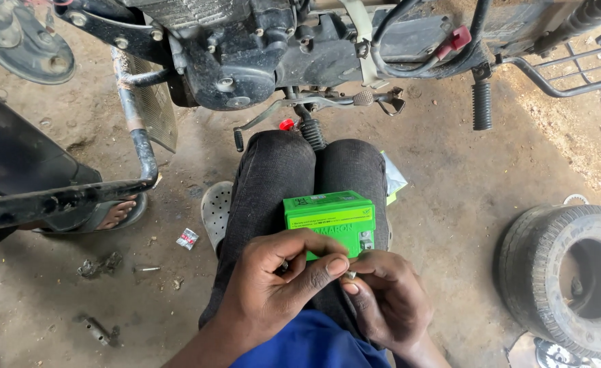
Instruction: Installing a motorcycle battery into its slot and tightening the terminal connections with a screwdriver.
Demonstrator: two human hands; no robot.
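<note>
Item 1: green battery (330, 215), box-shaped, centre of frame, resting on the seated person's lap across dark trousers (283, 180). Metal terminal visible at its lower right corner.

Item 2: left hand (280, 279), lower centre. Thumb and forefinger pinched narrow on a small metal piece (350, 274) (too small to identify, poss. a screw or nut) just below the battery's near edge; other fingers touch the battery's front.

Item 3: right hand (389, 300), lower centre-right, curled closed, fingertips meeting the left hand's at the same small piece. Both hands share the pinch; can't tell which carries it.

Item 4: motorcycle (246, 54), across top of frame; engine block dark and dirty, footpeg and lever just above the knees, red cap (286, 125) near the lever.

Item 5: crash-guard bar (75, 197), left side, curved, black.

Item 6: another person's foot in a sandal (116, 212), left-mid frame, behind the bar.

Item 7: grey perforated clog (215, 211), just left of the trousers.

Item 8: tyre (552, 272), lower right, lying on the concrete floor (464, 191), well apart from the hands.

Item 9: small wrapper (187, 238) and loose bolts, lower left floor.

Item 10: blue shirt (307, 344), bottom edge (wearer's own).
</note>
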